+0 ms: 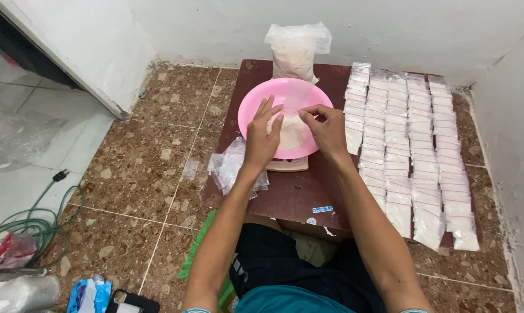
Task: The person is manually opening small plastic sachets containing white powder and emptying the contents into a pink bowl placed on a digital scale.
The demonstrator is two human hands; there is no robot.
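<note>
Both hands met over the round pink plastic plate [291,95], which sat on a small scale near the far edge of the low dark brown wooden table [291,194]. The left hand [262,136] and the right hand [327,128] each pinched one end of the mouth of a small clear plastic zip bag [291,132], thumbs and forefingers closed on its top strip, the other fingers loosely spread. The bag hung between them just above the plate, with white powder filling its lower part (whether the seal was already pressed shut could not be told).

Behind the plate, at the table's far edge, stood a large clear bag of white powder [295,53]. Rows of filled small bags [409,145] covered the table's right side up to its right edge. A loose pile of empty clear bags [234,168] lay at the left edge, partly over it.

To do this well, I judged, the bag should be kept upright and over the plate, the strip pressed evenly from one end to the other so that no powder lodges in it.
</note>
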